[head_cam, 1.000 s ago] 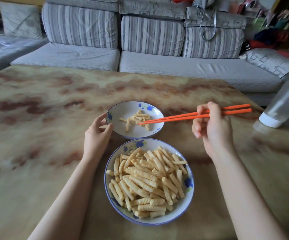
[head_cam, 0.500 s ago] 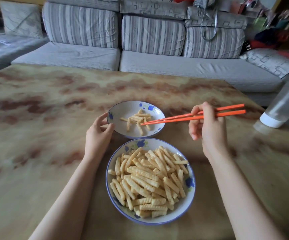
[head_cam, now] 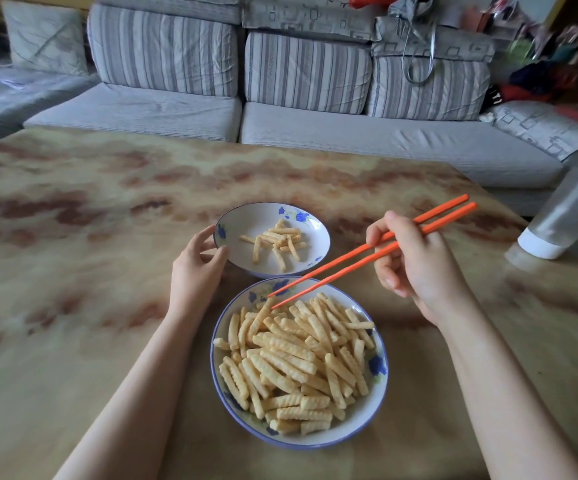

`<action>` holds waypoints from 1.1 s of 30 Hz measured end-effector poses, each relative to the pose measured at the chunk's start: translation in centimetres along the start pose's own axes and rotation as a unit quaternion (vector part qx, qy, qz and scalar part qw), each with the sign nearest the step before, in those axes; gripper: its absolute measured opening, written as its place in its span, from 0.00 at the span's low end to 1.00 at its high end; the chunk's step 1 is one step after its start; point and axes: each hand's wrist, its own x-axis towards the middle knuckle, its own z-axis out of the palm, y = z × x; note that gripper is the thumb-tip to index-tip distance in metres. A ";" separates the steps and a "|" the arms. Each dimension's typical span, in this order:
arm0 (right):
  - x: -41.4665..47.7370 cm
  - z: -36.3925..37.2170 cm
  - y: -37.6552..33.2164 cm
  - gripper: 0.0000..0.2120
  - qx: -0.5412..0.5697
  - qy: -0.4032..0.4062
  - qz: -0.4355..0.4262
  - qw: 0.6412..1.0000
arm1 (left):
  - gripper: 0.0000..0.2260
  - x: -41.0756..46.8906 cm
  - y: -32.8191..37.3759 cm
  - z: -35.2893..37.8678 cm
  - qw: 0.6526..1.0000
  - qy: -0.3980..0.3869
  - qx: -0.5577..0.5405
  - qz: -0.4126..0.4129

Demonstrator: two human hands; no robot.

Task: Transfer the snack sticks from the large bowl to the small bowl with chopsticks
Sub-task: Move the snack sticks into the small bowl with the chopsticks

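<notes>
Head view: the right hand [head_cam: 415,261] is curled round the upper part of the orange chopsticks [head_cam: 349,268], thumb and fingers clamped on them. A second ago the tips hung over the small bowl [head_cam: 263,220]. Now they have swung back toward the person and dipped to the far edge of the large bowl [head_cam: 360,415]. The tips stand slightly apart and carry nothing. They sit at the upper end of one snack stick [head_cam: 261,315] that leans against the heap. Whether they touch it yet is hard to tell.

The left hand [head_cam: 195,268] has not shifted. Its thumb and fingers are still curled against the near left rim of the small bowl, steadying it on the tabletop [head_cam: 73,271].

A small cluster of transferred sticks [head_cam: 277,240] lies in the small bowl. The main pile [head_cam: 291,358] still fills the large bowl, which sits just in front of the small one, their rims almost meeting. So one delivery looks finished and the next pickup is starting, with most of the task still ahead.

Further out, a clear bottle [head_cam: 564,216] rests at the right edge of the tabletop, and a grey striped sofa [head_cam: 349,140] runs behind.
</notes>
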 end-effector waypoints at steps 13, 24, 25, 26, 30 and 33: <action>0.1 -0.8 0.0 0.20 0.054 0.061 0.010 0.997 | 0.18 0.2 -0.3 0.0 1.000 -0.002 0.001 -0.004; 3.5 1.3 1.3 0.17 0.168 0.191 -0.001 0.967 | 0.18 0.1 -0.2 0.0 1.000 -0.001 -0.001 -0.005; 3.9 1.7 1.4 0.17 0.162 0.194 0.001 0.968 | 0.18 0.1 -0.2 0.0 1.000 -0.001 0.000 -0.005; 4.1 2.1 1.4 0.17 0.155 0.195 0.005 0.968 | 0.18 0.1 -0.1 0.0 1.000 -0.002 0.000 -0.007; 5.1 3.0 1.7 0.17 0.103 0.196 0.009 0.975 | 0.18 0.2 -0.2 0.0 1.000 -0.003 -0.002 -0.007; 5.2 3.4 2.3 0.16 0.072 0.180 0.006 0.981 | 0.18 0.1 -0.2 0.0 1.000 -0.002 0.001 -0.007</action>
